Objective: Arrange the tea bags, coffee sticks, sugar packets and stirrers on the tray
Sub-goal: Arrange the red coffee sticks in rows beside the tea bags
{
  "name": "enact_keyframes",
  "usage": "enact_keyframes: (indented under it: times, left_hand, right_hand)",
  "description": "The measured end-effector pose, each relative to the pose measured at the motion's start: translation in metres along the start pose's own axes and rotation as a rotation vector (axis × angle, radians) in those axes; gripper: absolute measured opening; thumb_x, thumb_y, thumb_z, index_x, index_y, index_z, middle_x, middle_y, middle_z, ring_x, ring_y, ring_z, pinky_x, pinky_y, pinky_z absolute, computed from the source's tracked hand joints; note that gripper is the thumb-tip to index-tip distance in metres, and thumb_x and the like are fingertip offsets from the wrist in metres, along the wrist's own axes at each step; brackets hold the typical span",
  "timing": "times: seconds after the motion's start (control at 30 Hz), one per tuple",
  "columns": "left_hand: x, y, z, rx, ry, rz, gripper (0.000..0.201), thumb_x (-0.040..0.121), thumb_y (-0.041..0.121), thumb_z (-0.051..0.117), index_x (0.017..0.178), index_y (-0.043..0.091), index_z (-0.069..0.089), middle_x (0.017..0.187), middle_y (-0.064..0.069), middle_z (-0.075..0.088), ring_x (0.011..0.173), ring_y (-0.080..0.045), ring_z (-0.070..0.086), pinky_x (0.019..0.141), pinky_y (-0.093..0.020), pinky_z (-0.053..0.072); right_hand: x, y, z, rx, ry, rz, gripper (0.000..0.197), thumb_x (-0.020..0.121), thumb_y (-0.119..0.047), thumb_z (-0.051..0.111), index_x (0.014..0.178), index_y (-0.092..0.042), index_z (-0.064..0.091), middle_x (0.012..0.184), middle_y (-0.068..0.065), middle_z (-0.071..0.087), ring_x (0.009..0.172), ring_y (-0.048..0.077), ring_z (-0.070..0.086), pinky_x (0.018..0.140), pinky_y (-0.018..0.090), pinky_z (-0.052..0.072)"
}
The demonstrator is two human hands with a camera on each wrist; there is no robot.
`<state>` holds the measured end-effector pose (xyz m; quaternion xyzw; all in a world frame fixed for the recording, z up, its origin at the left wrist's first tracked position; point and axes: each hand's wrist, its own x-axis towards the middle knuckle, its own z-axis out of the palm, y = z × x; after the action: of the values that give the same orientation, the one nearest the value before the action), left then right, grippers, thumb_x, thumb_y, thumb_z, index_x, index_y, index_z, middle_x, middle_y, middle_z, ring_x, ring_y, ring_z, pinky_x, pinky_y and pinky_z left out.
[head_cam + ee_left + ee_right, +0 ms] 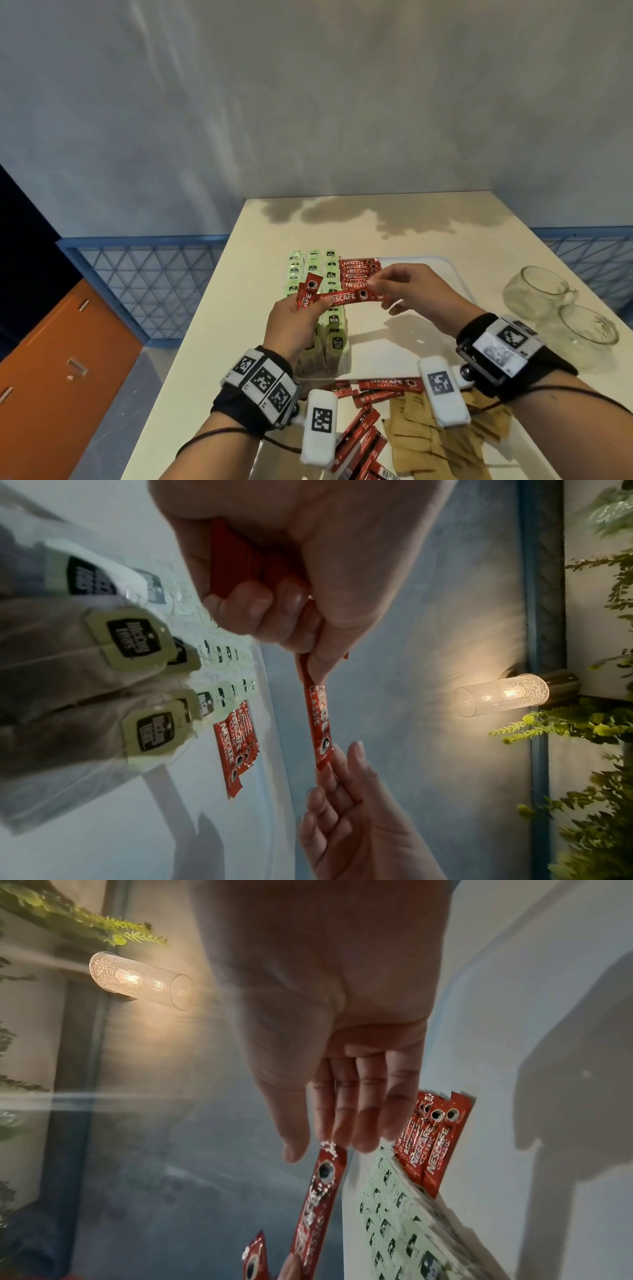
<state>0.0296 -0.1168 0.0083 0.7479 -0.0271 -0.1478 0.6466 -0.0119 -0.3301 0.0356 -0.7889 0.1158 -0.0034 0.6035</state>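
Observation:
My left hand [310, 306] grips a small bunch of red coffee sticks [306, 291] above the tray. One coffee stick [349, 297] juts sideways from that bunch, and my right hand [371, 286] pinches its far end. The wrist views show the same stick [320, 718] [318, 1199] stretched between both hands. Several coffee sticks [359, 270] lie in a neat stack on the pale tray [428, 257], beside rows of green tea bags [315, 274]. Loose coffee sticks [363, 428] and brown sugar packets [445, 435] lie near me. No stirrers are in view.
Two empty glass cups [537, 291] [585, 332] stand on the cream table, right of the tray. The table's left edge drops to an orange cabinet [68, 359] and a blue lattice rail. A lit wall lamp [503, 693] and green plants show behind.

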Motion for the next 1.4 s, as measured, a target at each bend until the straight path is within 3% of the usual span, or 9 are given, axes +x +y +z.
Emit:
enact_keyframes:
  times: [0.33,0.5,0.6,0.67,0.73,1.03,1.17,1.3,1.4]
  left_hand:
    - [0.007,0.007,-0.001,-0.072,-0.160,-0.061,0.015,0.092,0.032,0.065,0.087,0.018,0.062,0.048,0.010,0.040,0.042,-0.010,0.032,0.044,-0.024,0.029]
    - [0.015,0.008,-0.012,-0.131,-0.124,-0.148,0.019,0.099,0.025,0.039,0.087,0.013,0.048,0.052,0.005,0.044,0.042,-0.012,0.032,0.046,-0.024,0.026]
    - [0.018,0.005,-0.014,-0.120,-0.116,-0.144,0.016,0.098,0.019,0.037,0.089,0.012,0.048,0.058,0.002,0.052,0.045,-0.014,0.038,0.046,-0.025,0.032]
    - [0.017,0.003,-0.015,-0.132,-0.111,-0.129,0.014,0.099,0.015,0.041,0.099,0.006,0.052,0.064,-0.002,0.058,0.049,-0.015,0.045,0.047,-0.027,0.040]
    - [0.017,0.002,-0.018,-0.171,-0.118,-0.130,0.015,0.100,0.012,0.045,0.105,0.001,0.053,0.069,-0.006,0.063,0.050,-0.017,0.051,0.046,-0.027,0.046]
    - [0.018,-0.003,-0.028,-0.256,-0.141,-0.162,0.023,0.095,0.018,0.060,0.107,-0.002,0.060,0.091,-0.017,0.075,0.057,-0.020,0.064,0.048,-0.026,0.055]
    - [0.016,-0.004,-0.028,-0.147,-0.148,-0.136,0.030,0.093,0.028,0.063,0.103,0.001,0.063,0.089,-0.014,0.075,0.046,-0.015,0.051,0.038,-0.021,0.040]
    - [0.015,0.000,-0.027,-0.035,-0.147,-0.109,0.027,0.089,0.034,0.067,0.091,0.007,0.065,0.074,-0.007,0.073,0.042,-0.010,0.038,0.037,-0.017,0.030]
    - [0.013,0.004,-0.023,0.071,-0.162,-0.094,0.024,0.086,0.034,0.071,0.088,0.011,0.065,0.068,-0.005,0.071,0.041,-0.010,0.037,0.038,-0.018,0.028]
  right_hand:
    - [0.003,0.025,-0.007,0.025,0.071,0.061,0.017,0.094,-0.014,0.063,0.098,0.002,0.068,0.083,0.007,0.069,0.064,0.013,0.064,0.059,0.024,0.053]
    - [0.015,0.061,-0.030,-0.311,0.132,0.241,0.015,0.090,-0.015,0.068,0.083,-0.002,0.072,0.070,0.009,0.069,0.058,0.013,0.057,0.055,0.021,0.046]
    - [0.030,0.073,-0.024,-0.407,0.171,0.250,0.012,0.088,-0.013,0.070,0.084,-0.002,0.072,0.068,0.001,0.065,0.062,0.009,0.058,0.053,0.016,0.045]
    - [0.042,0.080,-0.017,-0.424,0.215,0.244,0.009,0.085,-0.015,0.073,0.086,-0.007,0.068,0.084,0.002,0.067,0.080,0.015,0.064,0.071,0.026,0.055]
    - [0.052,0.083,-0.010,-0.446,0.265,0.248,0.016,0.083,-0.019,0.075,0.086,-0.013,0.060,0.094,0.003,0.065,0.089,0.019,0.062,0.082,0.036,0.054]
    - [0.071,0.079,0.000,-0.383,0.318,0.234,0.022,0.082,-0.023,0.076,0.083,-0.016,0.055,0.092,0.004,0.065,0.090,0.022,0.063,0.085,0.045,0.054]
    - [0.068,0.078,-0.001,-0.300,0.347,0.259,0.025,0.081,-0.030,0.076,0.085,-0.013,0.057,0.092,0.009,0.067,0.086,0.025,0.064,0.083,0.047,0.055]
    - [0.040,0.045,0.014,-0.031,0.283,0.113,0.027,0.091,-0.033,0.067,0.096,-0.007,0.063,0.084,0.006,0.066,0.070,0.017,0.061,0.059,0.021,0.051]
    - [0.014,0.018,0.034,0.096,0.056,-0.001,0.020,0.092,-0.035,0.064,0.102,-0.018,0.069,0.087,0.003,0.069,0.066,0.013,0.060,0.060,0.022,0.049]
